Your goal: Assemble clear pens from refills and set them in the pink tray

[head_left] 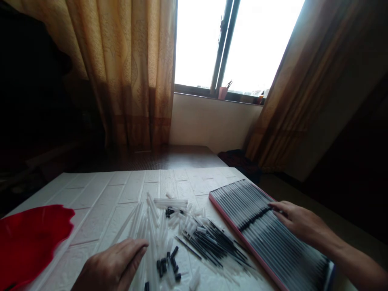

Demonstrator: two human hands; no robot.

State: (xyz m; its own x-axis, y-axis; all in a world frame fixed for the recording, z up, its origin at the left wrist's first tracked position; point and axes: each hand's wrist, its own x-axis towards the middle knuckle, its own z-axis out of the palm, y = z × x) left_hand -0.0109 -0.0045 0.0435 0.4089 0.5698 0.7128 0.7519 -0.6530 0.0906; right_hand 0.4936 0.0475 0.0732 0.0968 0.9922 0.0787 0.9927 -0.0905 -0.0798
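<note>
My right hand (298, 218) has its fingers pinched together at the right edge of a pink-edged tray (226, 217), over rows of thin clear tubes with black parts (269, 238). Whatever those fingertips hold is too small to make out. At the lower left, my left hand (113, 264) rests beside long clear tubes (154, 242), thumb and fingers close together, and anything between them is hidden. Between the hands lie thin black rods (212, 244), small black caps (163, 264) and short clear pieces (189, 224) in a loose pile.
A red scalloped dish (33, 238) sits at the left of the white brick-patterned table (130, 188). Behind it is a dark surface (188, 157). Curtains (130, 72) hang beside a window, with a pink cup (223, 93) on its sill.
</note>
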